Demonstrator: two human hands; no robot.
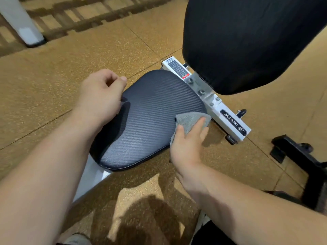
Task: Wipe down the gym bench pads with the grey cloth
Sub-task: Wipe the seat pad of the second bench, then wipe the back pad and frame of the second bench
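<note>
The black ribbed seat pad of the gym bench lies in the middle of the view, with the larger black back pad rising at the upper right. My right hand holds the grey cloth against the seat pad's right edge, thumb and fingers on the cloth. My left hand is at the pad's left edge with fingers loosely curled and nothing in it.
The bench's white metal frame runs between the two pads, with bolts and a black knob. A black metal base stands on the tan rubber floor at right. A white post stands at the upper left. A shoe shows at the bottom.
</note>
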